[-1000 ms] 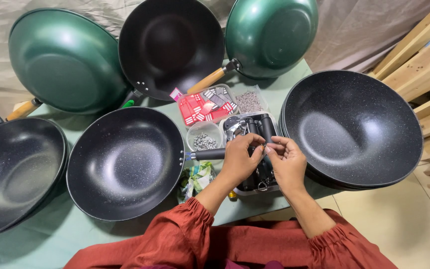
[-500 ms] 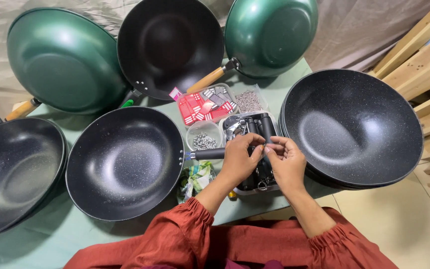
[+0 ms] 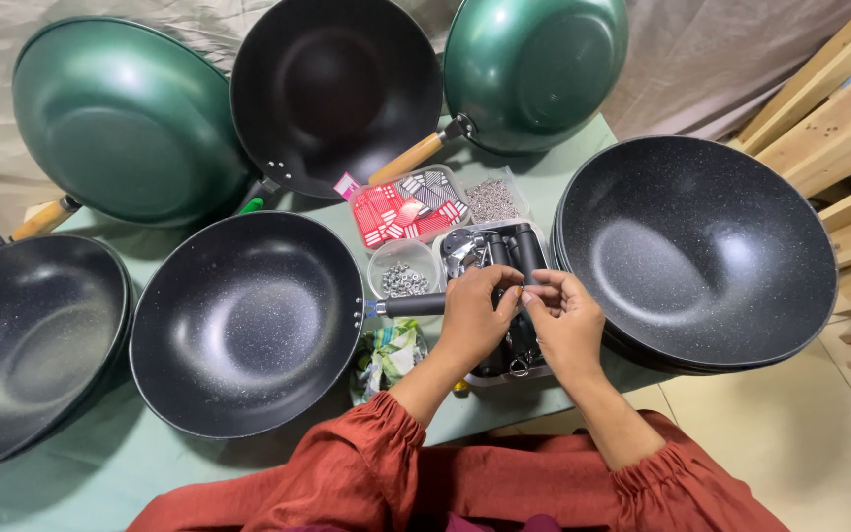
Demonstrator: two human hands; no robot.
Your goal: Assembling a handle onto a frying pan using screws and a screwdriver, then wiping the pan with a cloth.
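While both hands meet over the parts tray, status below.

Left hand: point(image 3: 472, 320) fingers curled shut, tips pinched against the right hand's; small part between them, too small to identify.
Right hand: point(image 3: 570, 325) fingers point(image 3: 541, 293) closed in a pinch on the same small part.
Small part: point(image 3: 523, 289) at the fingertip junction, above the near half of the tray, right of the black handle.
Tray: point(image 3: 450, 239) clear plastic, holds black handles point(image 3: 527, 248) and metal fittings; sits on the bench between the two speckled woks.
Black handle: point(image 3: 414, 304) sticks right from the centre wok point(image 3: 246, 322), just beside the left hand's knuckles.
Screw cup: point(image 3: 405, 271) round clear tub of small screws, left of the tray, far side of the handle.
Other parts: red-and-white packets tub point(image 3: 401, 212) and bag of small hardware point(image 3: 491, 198), far of the tray.
Right wok stack: point(image 3: 698, 251) just beside the right hand.
Bench: point(image 3: 41, 498) green cover, crowded; more pans far and left.

Risk 1: pinched part slips, likely drops into tray clutter or off the near bench edge. Cause: tiny part, fingertip-only hold.
Risk 2: left wrist nudges the handle, wok pivots. Cause: close clearance.
Risk 3: screw cup tips. Cause: light tub just beside the handle.
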